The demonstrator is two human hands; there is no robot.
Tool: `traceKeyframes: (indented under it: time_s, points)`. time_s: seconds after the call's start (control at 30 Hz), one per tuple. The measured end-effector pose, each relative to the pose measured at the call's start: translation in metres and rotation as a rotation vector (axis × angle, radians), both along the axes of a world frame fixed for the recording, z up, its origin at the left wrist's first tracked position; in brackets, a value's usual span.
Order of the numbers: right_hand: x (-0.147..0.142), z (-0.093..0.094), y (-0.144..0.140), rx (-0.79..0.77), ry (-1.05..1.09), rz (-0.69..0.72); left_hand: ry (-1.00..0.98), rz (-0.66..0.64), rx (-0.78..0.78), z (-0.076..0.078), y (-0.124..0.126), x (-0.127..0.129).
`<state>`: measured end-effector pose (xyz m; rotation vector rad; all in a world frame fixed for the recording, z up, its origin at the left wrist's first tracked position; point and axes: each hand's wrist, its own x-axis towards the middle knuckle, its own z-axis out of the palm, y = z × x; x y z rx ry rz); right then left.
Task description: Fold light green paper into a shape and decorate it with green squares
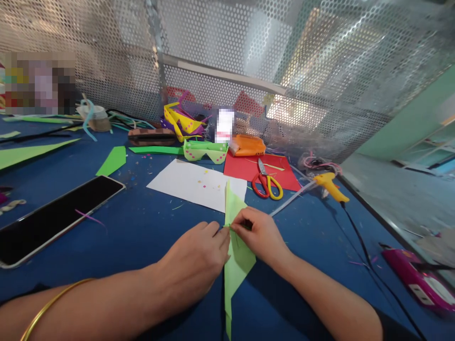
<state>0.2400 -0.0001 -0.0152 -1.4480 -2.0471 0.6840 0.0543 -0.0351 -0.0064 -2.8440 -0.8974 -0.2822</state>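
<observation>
A long folded piece of light green paper (237, 258) lies on the blue table (149, 227), pointed at both ends. My left hand (194, 263) presses on its left edge with the fingertips pinched at the fold. My right hand (261, 234) pinches the same spot of the paper from the right. Both hands meet at the paper's middle crease. A gold bangle (50, 305) sits on my left wrist.
A white sheet (192, 182) lies just beyond the hands, then a red sheet (245, 168) with red-and-yellow scissors (266, 182). A yellow glue gun (329, 184) and its cord run along the right. A phone (53, 218) lies at left. Paper glasses (206, 151), green scraps and a perforated metal screen stand behind.
</observation>
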Motion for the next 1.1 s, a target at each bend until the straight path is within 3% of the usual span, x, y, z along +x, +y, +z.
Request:
traceKeyframes:
  time_s: [0.2,0.53,1.1]
  points:
    - [0.0061,0.0006,0.001,-0.011,0.027,0.057,0.004,-0.002,-0.025,0.0038,0.0027,0.0004]
    - [0.0045,0.0023,0.0001,-0.056,-0.013,-0.005,-0.001,-0.012,-0.007,0.0025,0.0045,0.001]
    - [0.0056,-0.0005,0.0,-0.043,-0.035,0.034,0.047,-0.011,0.025,0.0024,0.004,0.0014]
